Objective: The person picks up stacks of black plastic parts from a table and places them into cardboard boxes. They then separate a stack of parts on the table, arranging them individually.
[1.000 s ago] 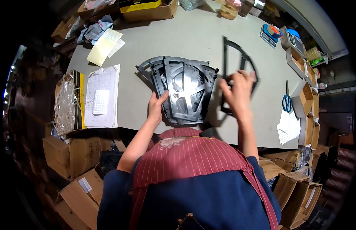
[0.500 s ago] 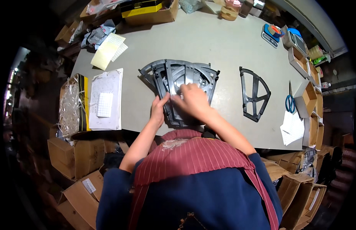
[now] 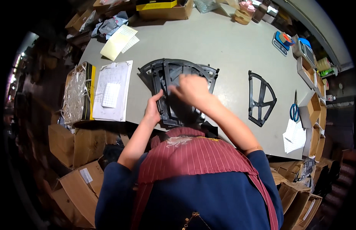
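Observation:
Several fan-shaped black plastic frames [image 3: 165, 78] lie in an overlapping stack on the table in front of me. My left hand [image 3: 153, 108] grips the stack's left edge, its thumb on top along the rim and the other fingers mostly hidden underneath. Above the middle of the stack, my right hand [image 3: 193, 90] is curled with the knuckles up. Its fingertips point down at the frames, and whatever they hold is hidden beneath the hand. Apart from the stack, one more fan-shaped black frame [image 3: 258, 102] lies flat to the right.
A box of clear plastic strips [image 3: 75, 94] and a sheaf of papers [image 3: 122, 82] lie at the left. Blue-handled scissors [image 3: 294, 112], small open cardboard boxes [image 3: 310, 109] and a scale [image 3: 280, 44] line the right side. At the back stands a pink-lidded jar [image 3: 243, 14].
My right hand has curled up more and shifted slightly away from me over the stack. The uppermost frame has tilted a little leftward. The whole view has shifted somewhat.

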The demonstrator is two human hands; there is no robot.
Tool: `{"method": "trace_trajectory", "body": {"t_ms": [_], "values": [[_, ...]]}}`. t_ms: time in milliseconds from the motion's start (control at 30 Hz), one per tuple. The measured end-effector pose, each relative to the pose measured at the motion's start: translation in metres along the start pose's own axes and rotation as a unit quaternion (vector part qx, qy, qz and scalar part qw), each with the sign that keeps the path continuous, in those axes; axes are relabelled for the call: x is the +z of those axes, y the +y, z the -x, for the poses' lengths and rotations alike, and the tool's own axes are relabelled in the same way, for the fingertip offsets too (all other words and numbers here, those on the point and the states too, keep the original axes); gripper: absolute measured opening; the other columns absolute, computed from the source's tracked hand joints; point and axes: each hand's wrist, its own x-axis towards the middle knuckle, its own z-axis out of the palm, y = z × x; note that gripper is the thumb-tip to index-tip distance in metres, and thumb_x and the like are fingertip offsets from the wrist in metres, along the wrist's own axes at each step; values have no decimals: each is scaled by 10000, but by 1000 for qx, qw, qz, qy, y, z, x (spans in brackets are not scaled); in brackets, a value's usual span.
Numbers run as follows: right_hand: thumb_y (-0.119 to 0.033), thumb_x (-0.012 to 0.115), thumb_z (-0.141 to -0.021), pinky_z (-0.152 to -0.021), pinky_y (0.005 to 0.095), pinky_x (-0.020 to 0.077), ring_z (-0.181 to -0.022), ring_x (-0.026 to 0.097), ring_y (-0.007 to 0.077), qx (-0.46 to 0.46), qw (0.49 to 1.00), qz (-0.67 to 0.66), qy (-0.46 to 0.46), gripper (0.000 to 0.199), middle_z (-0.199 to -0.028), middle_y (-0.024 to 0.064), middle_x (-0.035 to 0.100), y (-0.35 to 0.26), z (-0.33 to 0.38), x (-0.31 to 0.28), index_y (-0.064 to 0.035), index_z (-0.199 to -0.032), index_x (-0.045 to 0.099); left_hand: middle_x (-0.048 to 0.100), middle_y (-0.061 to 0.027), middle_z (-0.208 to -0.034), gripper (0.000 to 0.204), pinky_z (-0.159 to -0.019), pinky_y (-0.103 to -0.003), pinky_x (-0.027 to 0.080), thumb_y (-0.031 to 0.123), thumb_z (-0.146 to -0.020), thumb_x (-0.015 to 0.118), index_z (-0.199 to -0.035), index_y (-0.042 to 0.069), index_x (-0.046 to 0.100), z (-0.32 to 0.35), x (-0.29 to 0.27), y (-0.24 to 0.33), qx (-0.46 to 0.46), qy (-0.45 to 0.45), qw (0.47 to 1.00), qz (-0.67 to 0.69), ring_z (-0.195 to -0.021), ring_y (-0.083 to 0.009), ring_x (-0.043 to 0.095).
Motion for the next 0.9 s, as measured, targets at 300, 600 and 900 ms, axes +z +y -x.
{"method": "trace_trajectory", "body": {"t_ms": [300, 600, 900], "values": [[-272, 689, -750, -600, 465, 529, -680, 661, 380, 16, 998, -65, -13, 299, -722, 202, 647, -23, 1, -8, 4, -782, 578, 712, -79, -1117, 366, -952, -360, 497, 323, -983, 572, -1199, 37, 649, -1, -4, -7, 57, 74, 996, -3, -1052, -230, 658], [-243, 596, -926, -694, 412, 528, -782, 696, 342, 279, 938, -92, 186, 249, -835, 183, 710, 116, 38, -69, -35, -1018, 696, 698, -76, -979, 283, -735, -319, 565, 242, -976, 631, -1131, 6, 619, 27, -58, 21, 189, 109, 972, -82, -814, -181, 691], [-279, 617, -920, -757, 517, 524, -915, 637, 409, 220, 971, 50, 78, 326, -990, 246, 636, 106, 50, 27, 23, -1043, 601, 685, -78, -1052, 290, -812, -317, 536, 230, -978, 627, -1153, -1, 618, 32, -79, 11, 211, 160, 963, -54, -913, -191, 677]]}}
